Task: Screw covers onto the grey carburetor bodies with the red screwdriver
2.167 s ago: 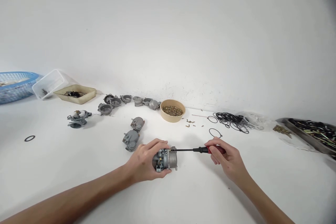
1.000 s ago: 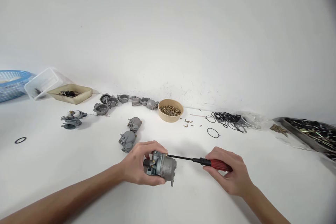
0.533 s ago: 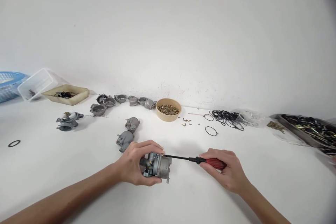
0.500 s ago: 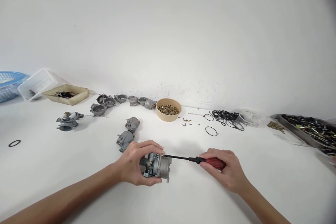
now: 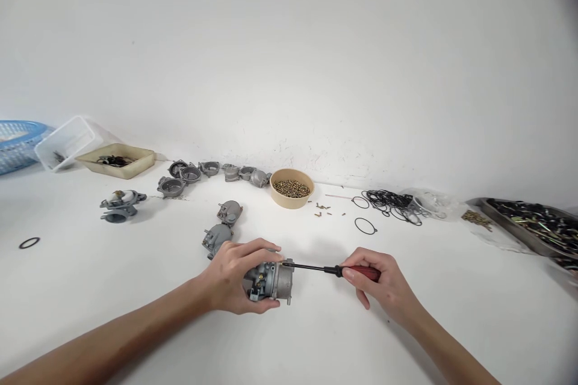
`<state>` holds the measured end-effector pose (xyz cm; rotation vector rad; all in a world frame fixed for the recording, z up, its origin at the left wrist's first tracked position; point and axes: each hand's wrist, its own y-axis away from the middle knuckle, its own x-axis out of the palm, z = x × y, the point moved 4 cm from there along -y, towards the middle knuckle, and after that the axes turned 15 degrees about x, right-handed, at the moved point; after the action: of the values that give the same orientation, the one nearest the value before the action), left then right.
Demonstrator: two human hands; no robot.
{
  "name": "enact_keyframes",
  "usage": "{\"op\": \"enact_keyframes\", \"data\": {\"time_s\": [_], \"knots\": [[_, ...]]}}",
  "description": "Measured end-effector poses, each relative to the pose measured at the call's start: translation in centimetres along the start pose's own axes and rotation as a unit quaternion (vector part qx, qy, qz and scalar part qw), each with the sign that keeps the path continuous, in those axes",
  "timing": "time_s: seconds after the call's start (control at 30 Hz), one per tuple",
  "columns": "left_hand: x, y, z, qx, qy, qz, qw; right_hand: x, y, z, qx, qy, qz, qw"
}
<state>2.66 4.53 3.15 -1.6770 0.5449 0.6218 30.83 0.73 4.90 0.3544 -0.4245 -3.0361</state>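
My left hand (image 5: 232, 277) is wrapped round a grey metal carburetor (image 5: 275, 283), which lies on its side with its round bowl facing right. Between the fingers and thumb of my right hand (image 5: 383, 283) is the red handle of a screwdriver (image 5: 311, 267). Its black shaft points left, and the tip meets the upper edge of the carburetor, at a small brass-coloured screw near my left fingertips. Two grey bowl-topped parts (image 5: 217, 237) stand just behind my left hand.
Along the wall are several grey bowls (image 5: 171, 186), a tan tub (image 5: 292, 200) of screws, black rings (image 5: 388, 201) and a metal tray (image 5: 510, 231). Farther left are another carburetor body (image 5: 120, 207), a yellowish tray (image 5: 135, 168), a clear bin and a blue basket.
The fingers of my right hand have shifted on the screwdriver handle, with the lower ones now loosened. The carburetor is tilted slightly differently, and the whole view has moved a little.
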Motion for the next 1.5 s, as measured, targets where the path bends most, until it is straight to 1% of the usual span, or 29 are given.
{"op": "enact_keyframes", "data": {"time_s": [0.3, 0.43, 0.53, 0.67, 0.77, 0.83, 0.9, 1.07, 1.17, 1.23, 1.3, 1.33, 1.37, 1.4, 1.47, 1.5], "knots": [[0.2, 0.2, -0.1, -0.011, -0.046, 0.014, 0.999, 0.1, -0.4, -0.3, 0.019, -0.004, 0.01, 1.0], [0.2, 0.1, -0.1, -0.012, -0.064, 0.002, 0.998, -0.1, -0.8, -0.6, -0.008, 0.003, 0.007, 1.0], [0.2, -0.1, -0.3, -0.012, -0.077, -0.011, 0.997, -0.8, -1.4, -0.9, -0.034, 0.009, -0.004, 0.999], [0.3, -0.2, -0.5, -0.024, -0.075, -0.016, 0.997, -2.3, -2.9, -1.9, -0.05, 0.012, -0.037, 0.998], [0.5, -0.3, -0.8, -0.027, -0.069, -0.015, 0.997, -3.2, -3.9, -2.8, -0.044, 0.063, -0.104, 0.992], [0.6, -0.2, -0.9, -0.027, -0.069, -0.013, 0.997, -3.4, -4.3, -3.3, -0.04, 0.108, -0.146, 0.983], [0.8, -0.2, -1.0, -0.012, -0.072, -0.013, 0.997, -3.1, -4.5, -3.6, -0.041, 0.139, -0.158, 0.977], [1.2, -0.2, -1.5, 0.046, -0.089, -0.012, 0.995, -2.4, -4.7, -4.2, -0.039, 0.19, -0.159, 0.968], [1.4, -0.3, -1.8, 0.078, -0.109, -0.002, 0.991, -2.1, -4.5, -3.9, -0.079, 0.258, -0.174, 0.947], [1.5, -0.6, -2.0, 0.098, -0.123, 0.007, 0.987, -1.8, -4.0, -3.2, -0.129, 0.294, -0.203, 0.925], [1.6, -0.8, -2.3, 0.118, -0.134, 0.012, 0.984, -1.2, -2.9, -2.4, -0.186, 0.288, -0.227, 0.911], [1.6, -1.0, -2.4, 0.128, -0.137, 0.014, 0.982, -0.7, -2.3, -2.0, -0.211, 0.27, -0.222, 0.913], [1.6, -1.2, -2.6, 0.138, -0.141, 0.015, 0.98, 0.0, -1.6, -1.7, -0.23, 0.247, -0.195, 0.921], [1.5, -1.4, -2.8, 0.145, -0.145, 0.014, 0.979, 0.9, -1.0, -1.5, -0.239, 0.219, -0.146, 0.935], [1.4, -1.8, -3.3, 0.152, -0.157, 0.001, 0.976, 3.1, 0.1, -1.3, -0.239, 0.155, -0.014, 0.958], [1.2, -2.0, -3.6, 0.155, -0.163, -0.01, 0.974, 4.1, 0.6, -1.2, -0.221, 0.12, 0.041, 0.967]]}}
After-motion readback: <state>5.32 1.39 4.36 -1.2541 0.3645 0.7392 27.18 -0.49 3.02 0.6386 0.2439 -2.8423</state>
